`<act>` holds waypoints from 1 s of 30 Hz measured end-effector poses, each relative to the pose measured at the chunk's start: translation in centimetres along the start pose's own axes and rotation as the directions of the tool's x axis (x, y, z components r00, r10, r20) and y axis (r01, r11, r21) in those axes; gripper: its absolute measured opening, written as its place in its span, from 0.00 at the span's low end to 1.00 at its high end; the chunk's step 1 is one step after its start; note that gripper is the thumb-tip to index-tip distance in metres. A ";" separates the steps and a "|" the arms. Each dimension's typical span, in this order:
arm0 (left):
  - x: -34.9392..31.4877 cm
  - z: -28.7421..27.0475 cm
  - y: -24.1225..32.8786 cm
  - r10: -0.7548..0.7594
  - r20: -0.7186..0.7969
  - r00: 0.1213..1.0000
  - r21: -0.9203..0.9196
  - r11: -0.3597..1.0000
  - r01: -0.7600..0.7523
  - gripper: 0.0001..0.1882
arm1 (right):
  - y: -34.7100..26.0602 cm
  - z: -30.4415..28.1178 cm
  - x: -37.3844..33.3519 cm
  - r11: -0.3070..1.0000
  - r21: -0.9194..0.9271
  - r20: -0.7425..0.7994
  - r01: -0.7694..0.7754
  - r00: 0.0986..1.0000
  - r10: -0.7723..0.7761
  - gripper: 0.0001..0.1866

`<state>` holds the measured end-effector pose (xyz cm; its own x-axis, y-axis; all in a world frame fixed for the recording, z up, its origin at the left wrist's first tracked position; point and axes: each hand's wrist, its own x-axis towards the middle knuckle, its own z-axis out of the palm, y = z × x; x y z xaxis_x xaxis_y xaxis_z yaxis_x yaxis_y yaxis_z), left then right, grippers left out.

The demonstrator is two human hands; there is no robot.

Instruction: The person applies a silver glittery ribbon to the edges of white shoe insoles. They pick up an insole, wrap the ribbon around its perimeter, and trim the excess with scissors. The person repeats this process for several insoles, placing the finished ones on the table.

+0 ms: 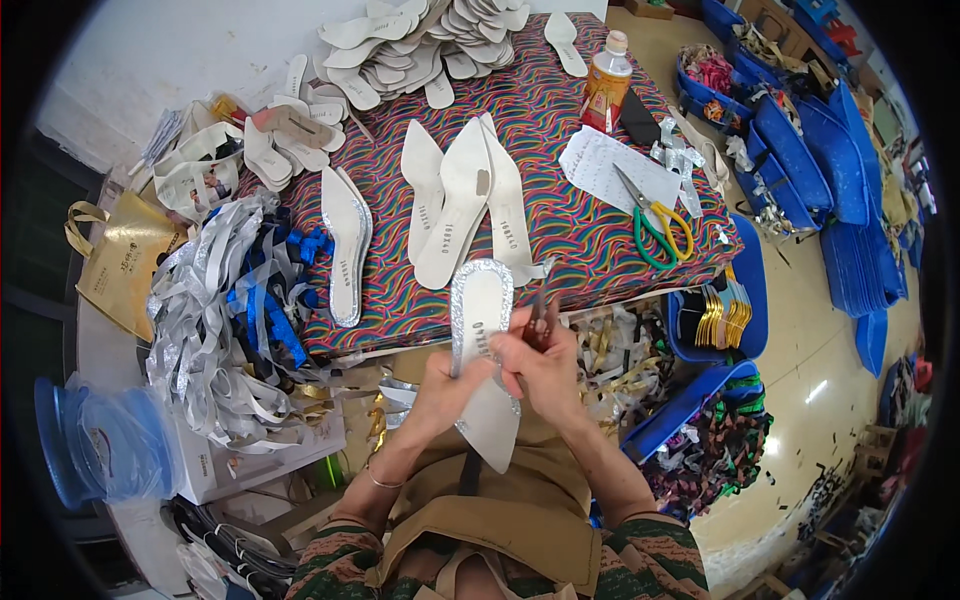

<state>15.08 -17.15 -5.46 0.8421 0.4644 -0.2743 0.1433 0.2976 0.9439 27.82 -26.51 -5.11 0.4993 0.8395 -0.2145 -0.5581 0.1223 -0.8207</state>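
Observation:
A white shoe insole point(482, 298) with silver glitter edging round its heel is held upright in front of my apron, pointed toe down. My left hand point(440, 388) is closed on its left edge. My right hand point(548, 372) presses thumb and fingers against its right edge. That hand also holds a slim tool with a dark reddish-brown handle point(540, 328); its exact kind is hard to make out. A short silver strip end point(543, 268) sticks out beside the heel. Past my hands, several plain white insoles point(452, 225) overlap on the table, and glitter-edged insoles point(345, 250) lie stacked left of them.
Scissors point(655, 222) with green and yellow handles rest beside a white sheet point(610, 165) on the patterned tablecloth point(385, 310). A drink bottle point(607, 85) stands behind. Insoles point(400, 55) pile up at the back. Silver strips point(215, 320) heap left; blue bins point(690, 410) stand right.

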 end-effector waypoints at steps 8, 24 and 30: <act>1.3 -0.2 1.1 -0.050 0.116 0.992 -0.254 0.964 0.079 0.25 | 2.1 -3.1 1.6 0.969 0.239 0.195 -0.055 0.981 0.007 0.13; 1.2 0.2 1.4 0.008 0.317 0.948 -0.266 0.961 0.080 0.33 | -0.6 -1.5 4.9 0.969 -0.003 -0.014 0.247 0.969 -0.247 0.07; 1.4 -0.6 2.4 -0.079 0.260 0.962 -0.252 0.956 0.147 0.33 | -1.1 -1.0 3.6 0.973 -0.122 0.047 0.197 0.980 -0.192 0.07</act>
<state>16.27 -15.30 -3.63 0.9344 0.2063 -0.2906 0.1295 0.5631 0.8162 30.89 -24.17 -5.56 0.5653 0.8244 -0.0275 -0.3641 0.2194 -0.9051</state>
